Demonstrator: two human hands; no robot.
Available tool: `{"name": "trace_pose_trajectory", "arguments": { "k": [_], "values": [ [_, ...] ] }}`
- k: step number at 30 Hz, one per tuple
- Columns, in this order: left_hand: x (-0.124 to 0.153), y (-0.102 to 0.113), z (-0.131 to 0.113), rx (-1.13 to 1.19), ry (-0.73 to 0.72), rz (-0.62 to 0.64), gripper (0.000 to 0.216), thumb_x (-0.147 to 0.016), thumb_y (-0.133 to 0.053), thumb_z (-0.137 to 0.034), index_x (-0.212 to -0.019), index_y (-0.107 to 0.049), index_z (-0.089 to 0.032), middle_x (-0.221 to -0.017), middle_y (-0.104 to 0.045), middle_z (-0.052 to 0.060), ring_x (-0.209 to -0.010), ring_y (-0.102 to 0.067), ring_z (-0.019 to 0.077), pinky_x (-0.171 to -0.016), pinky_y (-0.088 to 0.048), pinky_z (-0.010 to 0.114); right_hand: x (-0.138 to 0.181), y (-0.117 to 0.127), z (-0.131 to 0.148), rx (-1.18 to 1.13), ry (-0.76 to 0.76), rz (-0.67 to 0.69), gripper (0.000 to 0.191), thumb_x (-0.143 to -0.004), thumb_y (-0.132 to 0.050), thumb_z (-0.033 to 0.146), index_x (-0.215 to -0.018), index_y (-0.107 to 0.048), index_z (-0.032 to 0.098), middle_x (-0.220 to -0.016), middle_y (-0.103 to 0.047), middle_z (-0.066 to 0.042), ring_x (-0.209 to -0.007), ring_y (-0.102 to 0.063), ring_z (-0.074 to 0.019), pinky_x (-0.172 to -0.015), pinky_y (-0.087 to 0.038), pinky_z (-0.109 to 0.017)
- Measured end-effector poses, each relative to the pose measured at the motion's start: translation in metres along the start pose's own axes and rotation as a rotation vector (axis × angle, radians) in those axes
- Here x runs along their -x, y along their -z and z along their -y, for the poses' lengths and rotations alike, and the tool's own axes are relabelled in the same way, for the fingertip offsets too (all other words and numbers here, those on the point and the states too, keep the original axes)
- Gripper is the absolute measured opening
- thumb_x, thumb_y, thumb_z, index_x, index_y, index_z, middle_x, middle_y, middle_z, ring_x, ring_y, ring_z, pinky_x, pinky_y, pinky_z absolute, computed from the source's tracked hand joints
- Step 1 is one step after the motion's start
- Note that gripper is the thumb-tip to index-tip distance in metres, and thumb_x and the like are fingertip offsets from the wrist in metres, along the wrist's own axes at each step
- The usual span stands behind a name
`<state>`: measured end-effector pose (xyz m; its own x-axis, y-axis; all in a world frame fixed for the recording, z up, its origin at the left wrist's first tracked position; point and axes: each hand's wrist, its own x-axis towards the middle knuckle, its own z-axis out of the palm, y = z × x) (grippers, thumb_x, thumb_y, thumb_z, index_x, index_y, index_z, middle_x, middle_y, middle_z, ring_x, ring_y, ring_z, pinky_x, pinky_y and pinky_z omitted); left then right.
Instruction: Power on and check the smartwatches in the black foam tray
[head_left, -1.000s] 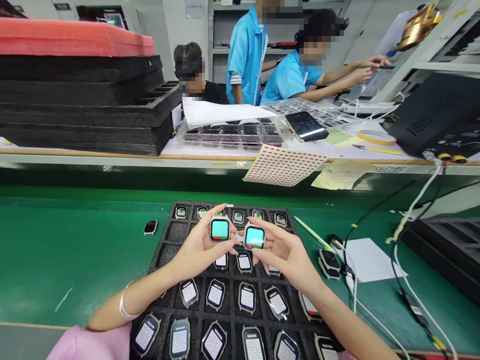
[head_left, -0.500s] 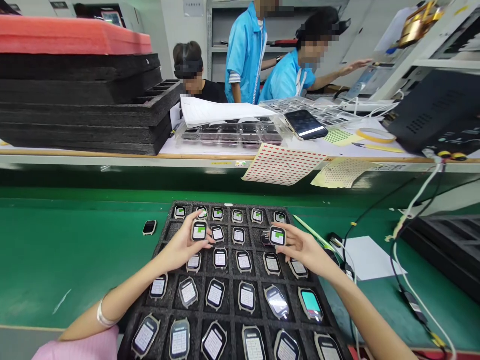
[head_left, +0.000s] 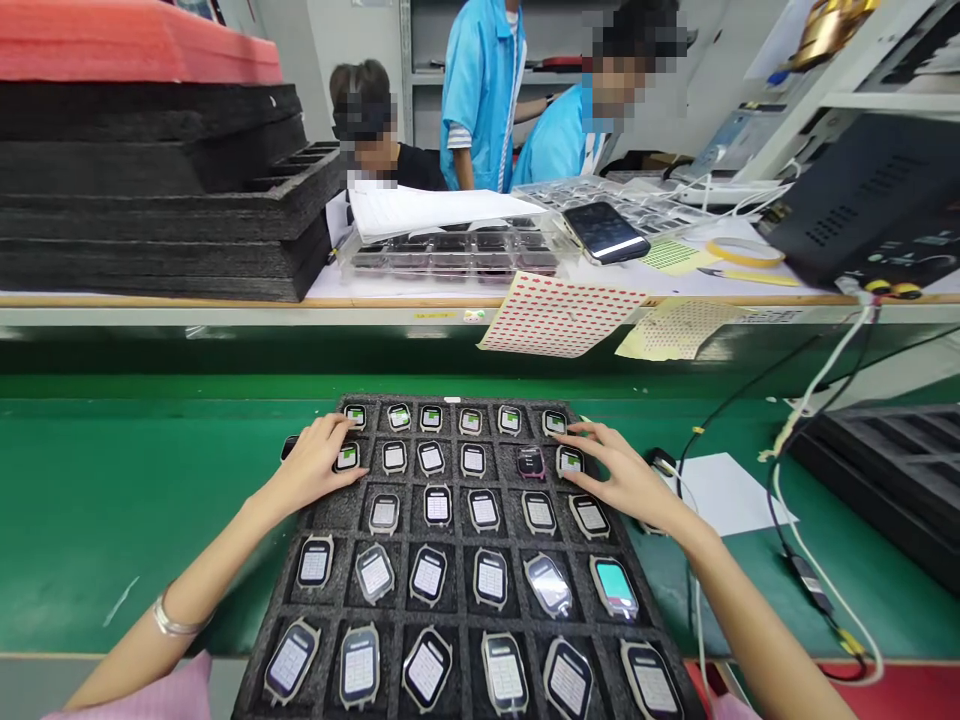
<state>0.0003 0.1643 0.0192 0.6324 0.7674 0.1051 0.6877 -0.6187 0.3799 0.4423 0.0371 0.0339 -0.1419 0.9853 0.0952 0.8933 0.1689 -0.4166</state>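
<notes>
My left hand [head_left: 311, 465] has swung outward since half a second ago, when it held a watch up over the tray's second row; now that left watch [head_left: 346, 458] sits at the row's leftmost compartment in the black foam tray [head_left: 336, 508]. My thumb and fingers stand apart around it, and I cannot tell whether they grip it. The left watch in the third row, which my hand partly covered, now shows whole. My right hand [head_left: 626, 475] has gone outward too, with the right watch [head_left: 571, 461] at the second row's rightmost compartment; thumb and fingers are parted there as well, the grip again unclear to me. Beyond, the rightmost co-worker's [head_left: 559, 140] outstretched arm has left sight.

Of the loose watch [head_left: 287, 448] left of the tray, only a dark edge shows behind my left hand. The tray's near edge is cut off, and the screens' small text is unreadable. Glare blurs one fourth-row watch [head_left: 548, 585].
</notes>
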Motion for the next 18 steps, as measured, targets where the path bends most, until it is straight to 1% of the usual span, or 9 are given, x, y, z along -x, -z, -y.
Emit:
{"name": "trace_pose_trajectory", "arguments": {
  "k": [1,3,7,9,11,14,16,18],
  "values": [
    [-0.004,0.001,-0.007,-0.019,-0.017,0.008,0.044,-0.085,-0.058,-0.04,-0.121,-0.05,-0.016,-0.123,-0.051,0.015,-0.114,-0.047,0.0339,-0.095,-0.039,0.05,-0.004,-0.001,0.006,0.016,0.022,0.015,0.042,-0.085,-0.062,0.04,-0.122,-0.062,0.019,-0.127,-0.051,-0.016,-0.121,-0.047,-0.0358,-0.103,-0.036,-0.051],
    [-0.014,0.0,-0.024,-0.048,-0.07,0.05,0.038,-0.086,-0.058,-0.038,-0.116,-0.053,-0.016,-0.12,-0.053,0.014,-0.113,-0.048,0.0333,-0.096,-0.038,0.05,-0.014,-0.007,0.02,0.04,0.052,0.048,0.04,-0.081,-0.068,0.04,-0.116,-0.065,0.019,-0.121,-0.055,-0.015,-0.115,-0.051,-0.0348,-0.099,-0.04,-0.049],
    [-0.036,-0.009,-0.054,-0.079,-0.152,0.17,0.026,-0.079,-0.065,-0.028,-0.101,-0.059,-0.015,-0.108,-0.057,0.013,-0.103,-0.054,0.0326,-0.091,-0.042,0.046,-0.031,-0.019,0.037,0.057,0.031,0.047,0.033,-0.075,-0.075,0.034,-0.101,-0.067,0.015,-0.104,-0.058,-0.016,-0.101,-0.054,-0.0377,-0.088,-0.044,-0.053],
    [-0.042,-0.012,-0.06,-0.081,-0.161,0.212,0.02,-0.076,-0.067,-0.022,-0.093,-0.06,-0.014,-0.103,-0.057,0.013,-0.099,-0.056,0.0312,-0.088,-0.045,0.042,-0.034,-0.021,0.039,0.024,0.017,0.033,0.03,-0.073,-0.076,0.032,-0.095,-0.067,0.014,-0.103,-0.058,-0.017,-0.101,-0.054,-0.0387,-0.087,-0.044,-0.054],
    [-0.042,-0.014,-0.061,-0.075,-0.153,0.232,0.017,-0.075,-0.066,-0.018,-0.09,-0.059,-0.013,-0.101,-0.056,0.013,-0.097,-0.056,0.0293,-0.086,-0.046,0.038,-0.031,-0.02,0.04,-0.042,0.01,0.022,0.029,-0.073,-0.076,0.033,-0.093,-0.066,0.015,-0.106,-0.059,-0.016,-0.103,-0.054,-0.0383,-0.089,-0.044,-0.052],
    [-0.038,-0.015,-0.056,-0.063,-0.096,0.22,0.017,-0.079,-0.061,-0.016,-0.095,-0.057,-0.011,-0.102,-0.054,0.013,-0.098,-0.056,0.0285,-0.087,-0.047,0.038,-0.024,-0.014,0.041,-0.193,-0.02,-0.006,0.035,-0.079,-0.07,0.041,-0.102,-0.063,0.017,-0.107,-0.062,-0.014,-0.1,-0.059,-0.0331,-0.088,-0.047,-0.048],
    [-0.035,-0.016,-0.053,-0.047,-0.047,0.206,0.019,-0.081,-0.061,-0.018,-0.097,-0.056,-0.01,-0.104,-0.054,0.014,-0.1,-0.056,0.0297,-0.089,-0.047,0.04,-0.019,-0.009,0.046,-0.298,-0.046,-0.025,0.044,-0.085,-0.062,0.046,-0.117,-0.057,0.016,-0.108,-0.063,-0.014,-0.091,-0.063,-0.0282,-0.081,-0.052,-0.042],
    [-0.035,-0.018,-0.051,-0.017,-0.006,0.194,0.022,-0.078,-0.066,-0.02,-0.096,-0.057,-0.011,-0.104,-0.055,0.014,-0.102,-0.056,0.0315,-0.09,-0.046,0.043,-0.016,-0.005,0.055,-0.486,-0.089,-0.034,0.053,-0.088,-0.058,0.046,-0.129,-0.049,0.014,-0.107,-0.064,-0.014,-0.082,-0.067,-0.0242,-0.071,-0.055,-0.037]
  ]
}}
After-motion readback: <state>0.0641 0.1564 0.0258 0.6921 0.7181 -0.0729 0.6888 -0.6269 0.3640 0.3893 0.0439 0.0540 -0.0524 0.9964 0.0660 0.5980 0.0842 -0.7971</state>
